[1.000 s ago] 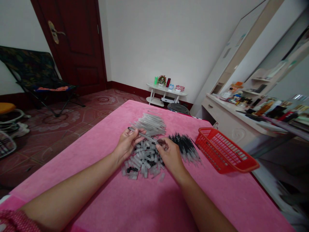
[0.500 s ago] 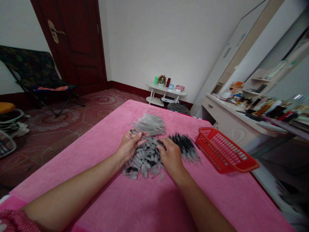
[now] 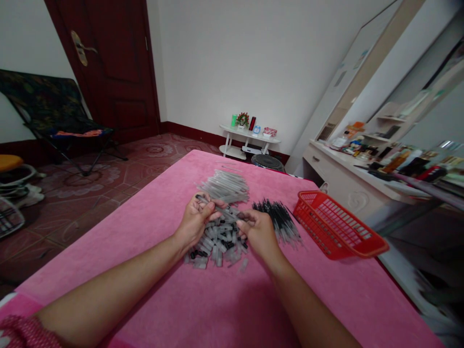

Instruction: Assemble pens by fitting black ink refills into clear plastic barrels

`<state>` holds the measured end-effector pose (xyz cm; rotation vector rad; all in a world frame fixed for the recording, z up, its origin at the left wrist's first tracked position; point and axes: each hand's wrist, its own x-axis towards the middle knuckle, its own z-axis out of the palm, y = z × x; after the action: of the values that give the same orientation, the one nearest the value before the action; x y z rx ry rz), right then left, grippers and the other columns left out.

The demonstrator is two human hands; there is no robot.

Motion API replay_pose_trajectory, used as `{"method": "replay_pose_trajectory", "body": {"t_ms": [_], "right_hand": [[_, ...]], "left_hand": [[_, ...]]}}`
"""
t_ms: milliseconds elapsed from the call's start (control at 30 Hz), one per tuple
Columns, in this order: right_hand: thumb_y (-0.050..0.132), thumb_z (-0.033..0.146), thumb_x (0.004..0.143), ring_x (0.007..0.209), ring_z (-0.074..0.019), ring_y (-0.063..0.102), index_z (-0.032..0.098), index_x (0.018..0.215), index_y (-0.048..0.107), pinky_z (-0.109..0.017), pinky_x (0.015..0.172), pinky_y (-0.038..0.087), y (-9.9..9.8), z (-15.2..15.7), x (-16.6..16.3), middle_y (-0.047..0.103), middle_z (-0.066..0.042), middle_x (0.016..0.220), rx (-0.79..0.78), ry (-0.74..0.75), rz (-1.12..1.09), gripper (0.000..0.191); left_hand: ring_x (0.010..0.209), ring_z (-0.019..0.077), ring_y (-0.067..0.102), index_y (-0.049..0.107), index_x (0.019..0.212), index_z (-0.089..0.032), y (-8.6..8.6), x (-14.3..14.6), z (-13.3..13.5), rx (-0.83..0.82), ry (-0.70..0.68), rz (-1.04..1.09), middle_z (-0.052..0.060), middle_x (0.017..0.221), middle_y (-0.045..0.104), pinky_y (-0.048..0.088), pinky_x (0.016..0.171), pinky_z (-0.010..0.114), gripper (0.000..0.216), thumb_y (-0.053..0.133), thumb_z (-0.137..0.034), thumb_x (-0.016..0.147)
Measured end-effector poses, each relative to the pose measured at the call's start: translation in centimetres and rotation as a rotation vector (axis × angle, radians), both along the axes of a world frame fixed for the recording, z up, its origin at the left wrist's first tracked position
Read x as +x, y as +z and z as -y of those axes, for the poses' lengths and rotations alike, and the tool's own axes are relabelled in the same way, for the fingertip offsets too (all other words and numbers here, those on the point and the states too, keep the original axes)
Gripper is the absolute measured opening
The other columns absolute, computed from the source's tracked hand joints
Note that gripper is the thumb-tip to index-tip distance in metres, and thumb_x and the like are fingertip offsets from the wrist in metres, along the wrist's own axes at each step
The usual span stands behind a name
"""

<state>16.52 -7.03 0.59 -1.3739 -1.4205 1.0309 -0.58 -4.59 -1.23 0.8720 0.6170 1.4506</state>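
Observation:
My left hand point(image 3: 194, 217) is closed around a clear pen barrel point(image 3: 224, 210) that has a dark end near the thumb. At the barrel's other end, the fingertips of my right hand point(image 3: 258, 231) pinch a small dark-tipped part, perhaps a cap; its shape is mostly hidden. Both hands hover over a heap of clear pen caps point(image 3: 217, 246), some with black pieces among them. Just beyond lies a pile of clear pen barrels point(image 3: 226, 186). To the right of my right hand is a bundle of black ink refills point(image 3: 277, 220).
A red plastic basket point(image 3: 337, 227) stands at the right side of the pink-covered table point(image 3: 152, 275). Past its right edge is a dresser point(image 3: 348, 179) crowded with bottles. A folding chair point(image 3: 61, 111) and a low white stand point(image 3: 250, 135) are farther off.
My right hand has shifted slightly right, and its fingers have changed position at the barrel's end. My left fingers have moved a little along the barrel.

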Motion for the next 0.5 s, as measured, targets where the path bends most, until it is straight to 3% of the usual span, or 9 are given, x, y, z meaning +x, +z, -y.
{"method": "replay_pose_trajectory", "body": {"t_ms": [133,233,367,500], "right_hand": [[0.065,0.026,0.058,0.039,-0.01,0.047,0.013,0.072,0.059,-0.024,0.041,0.04,1.2,0.2,0.2,0.058,0.0,0.055,-0.183,0.054,-0.213,0.019],[0.067,0.027,0.058,0.04,-0.0087,0.045,0.013,0.072,0.059,-0.023,0.043,0.038,1.4,0.2,0.3,0.055,0.003,0.052,-0.249,0.166,-0.214,0.021],[0.062,0.025,0.068,0.052,-0.0101,0.05,0.015,0.076,0.062,-0.021,0.051,0.037,0.8,0.1,0.0,0.057,0.003,0.058,-0.014,0.256,0.04,0.014],[0.05,0.027,0.079,0.055,-0.0127,0.054,0.016,0.076,0.064,-0.022,0.053,0.039,1.8,-0.7,1.9,0.058,0.001,0.058,0.159,0.194,0.266,0.017]], "left_hand": [[0.086,0.0164,0.068,0.042,0.089,-0.02,0.3,-0.2,0.3,0.075,-0.033,-0.046,0.001,0.082,0.069,0.053,0.062,0.019,0.038,0.075,-0.029,0.07],[0.085,0.0172,0.068,0.043,0.088,-0.021,0.4,0.1,0.5,0.116,-0.068,-0.102,0.002,0.082,0.07,0.053,0.063,0.021,0.035,0.073,-0.029,0.073],[0.079,0.019,0.068,0.053,0.084,-0.016,0.5,0.9,0.7,0.163,-0.121,-0.241,0.006,0.082,0.071,0.053,0.07,0.028,0.03,0.076,-0.029,0.068],[0.09,0.0215,0.066,0.059,0.106,-0.015,0.5,0.3,-0.1,0.193,-0.01,-0.351,0.01,0.095,0.071,0.052,0.077,0.031,0.047,0.076,-0.033,0.067]]}}
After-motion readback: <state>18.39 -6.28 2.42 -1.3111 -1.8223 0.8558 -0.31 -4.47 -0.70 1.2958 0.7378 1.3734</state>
